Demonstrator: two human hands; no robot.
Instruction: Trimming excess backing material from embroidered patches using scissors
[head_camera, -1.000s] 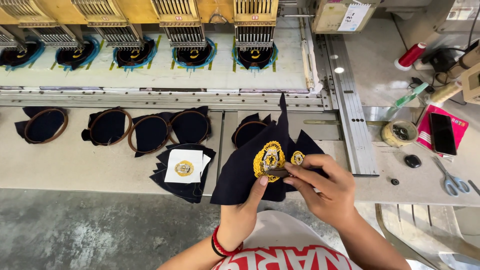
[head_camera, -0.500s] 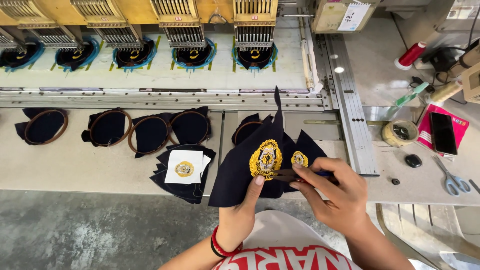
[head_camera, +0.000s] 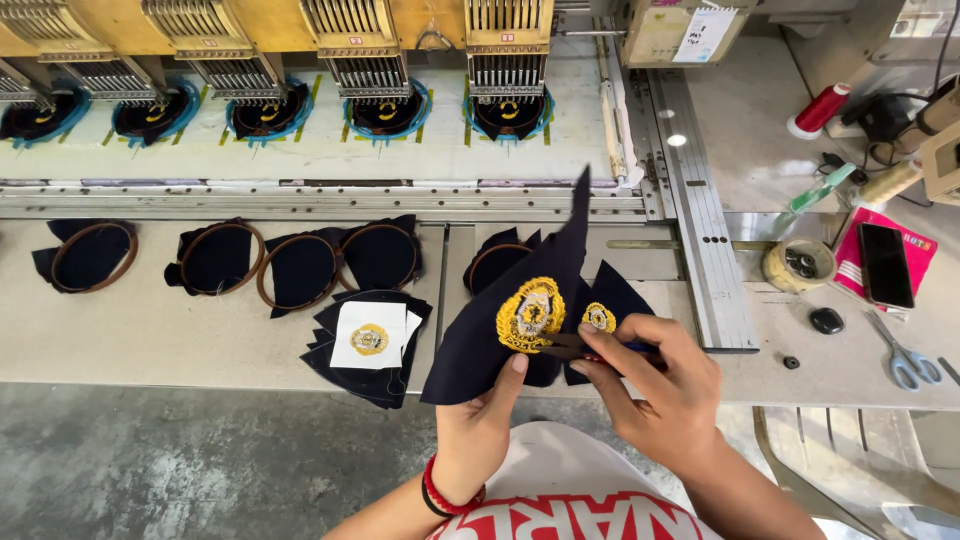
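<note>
My left hand (head_camera: 482, 420) holds up a dark navy fabric piece (head_camera: 500, 320) with a gold embroidered badge (head_camera: 530, 314) on it, thumb just below the badge. My right hand (head_camera: 660, 385) pinches a small dark tool against the fabric's lower right edge, next to the badge. Behind the tool lies a second navy piece with a smaller gold badge (head_camera: 599, 317). A red band circles my left wrist.
A stack of navy pieces topped by a white-backed badge (head_camera: 368, 340) lies to the left. Several hooped navy fabrics (head_camera: 300, 268) line the bench. The embroidery machine heads (head_camera: 365, 60) run along the back. Scissors (head_camera: 905, 362), a phone (head_camera: 885, 264) and a red thread spool (head_camera: 818, 110) sit at right.
The navy piece has shifted slightly up and right in my left hand. My right hand moved in a little closer under the badge.
</note>
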